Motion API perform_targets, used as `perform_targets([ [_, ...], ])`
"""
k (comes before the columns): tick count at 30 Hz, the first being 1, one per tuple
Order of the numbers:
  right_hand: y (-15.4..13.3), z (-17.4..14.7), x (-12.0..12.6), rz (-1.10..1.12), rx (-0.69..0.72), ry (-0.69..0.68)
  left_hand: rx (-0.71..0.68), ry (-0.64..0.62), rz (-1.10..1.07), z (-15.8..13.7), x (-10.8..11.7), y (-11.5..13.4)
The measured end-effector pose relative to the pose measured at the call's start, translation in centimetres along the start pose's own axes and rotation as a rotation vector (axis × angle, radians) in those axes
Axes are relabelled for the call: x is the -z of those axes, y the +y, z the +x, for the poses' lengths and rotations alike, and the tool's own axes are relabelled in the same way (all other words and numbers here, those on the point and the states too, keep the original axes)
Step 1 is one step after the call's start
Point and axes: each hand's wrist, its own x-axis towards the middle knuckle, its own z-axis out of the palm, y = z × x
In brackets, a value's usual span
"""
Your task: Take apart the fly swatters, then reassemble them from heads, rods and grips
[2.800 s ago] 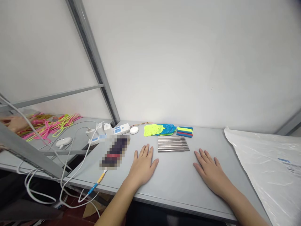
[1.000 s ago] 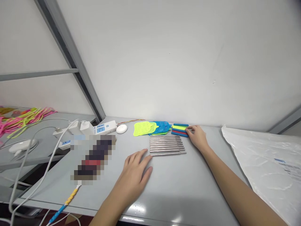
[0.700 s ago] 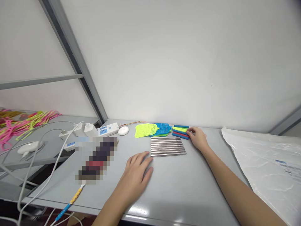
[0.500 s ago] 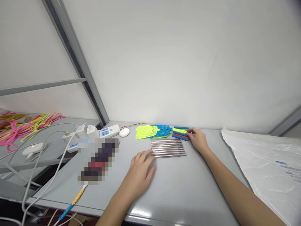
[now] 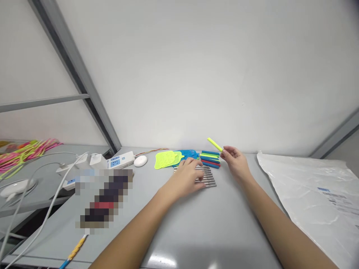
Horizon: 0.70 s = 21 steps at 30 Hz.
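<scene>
My right hand [image 5: 235, 160] is closed in a pinch on one end of a yellow-green handle tube [image 5: 214, 144], which it holds tilted above the table near the wall. My left hand [image 5: 188, 178] lies over a row of thin metal rods [image 5: 208, 178], fingers spread and bent, covering their left part. Whether its fingertips touch a rod I cannot tell. Behind the rods are mesh fly swatter heads, a yellow one [image 5: 165, 159] and blue ones [image 5: 190, 153] partly beneath. To their right several blue, green and red handle tubes [image 5: 210, 161] lie side by side.
A white plastic mailing bag [image 5: 297, 190] covers the table's right side. On the left are a power strip [image 5: 121, 160], a white oval device [image 5: 140, 161], a pixelated object [image 5: 105, 200] and white cables [image 5: 53, 198]. Pink and yellow cords [image 5: 30, 153] lie at far left.
My right hand has lifted the yellow-green handle tube from the bunch. My left hand has moved right and forward, over the metal rods. The view has shifted slightly right.
</scene>
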Motion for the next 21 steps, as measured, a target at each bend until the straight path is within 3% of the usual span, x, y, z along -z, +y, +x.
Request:
perform_targets([
  [9, 0.2, 0.6, 0.6, 0.383, -0.195, 0.011, 0.0, 0.005, 0.121, -1.1, -2.6, 0.5],
  [21, 0.2, -0.3, -0.6, 0.455, -0.289, -0.083, -0.04, -0.105, -0.042, -1.0, -2.9, 2.0],
])
